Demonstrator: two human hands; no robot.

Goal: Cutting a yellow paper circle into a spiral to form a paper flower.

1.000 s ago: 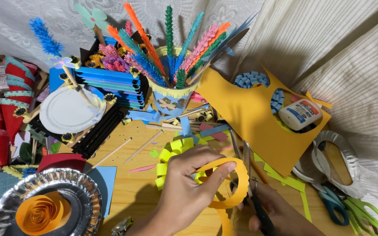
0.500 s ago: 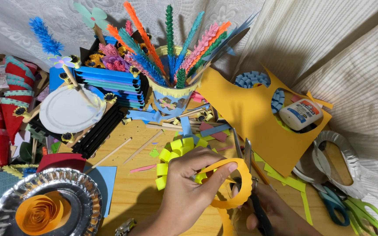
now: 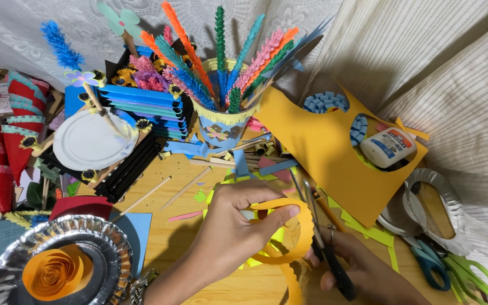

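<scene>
My left hand (image 3: 234, 225) pinches a curled orange paper strip (image 3: 292, 251) that loops into a spiral and trails down toward the frame's lower edge. My right hand (image 3: 362, 270) grips black-handled scissors (image 3: 322, 237), blades pointing up and away, lying against the strip's right side. Both hands hover low over the wooden table (image 3: 176, 197), just in front of a large orange paper sheet (image 3: 323, 152) with round holes cut in it.
A silver foil plate (image 3: 7, 265) with an orange paper rose (image 3: 56, 272) sits lower left. A cup of fringed paper stems (image 3: 221, 121), a white plate (image 3: 88, 144), red cones (image 3: 4, 147), a glue bottle (image 3: 388, 147) and green and blue scissors (image 3: 453, 268) surround the hands.
My left hand has turned the orange spiral slightly, and the scissors have shifted a little along its edge. Nothing else has moved.
</scene>
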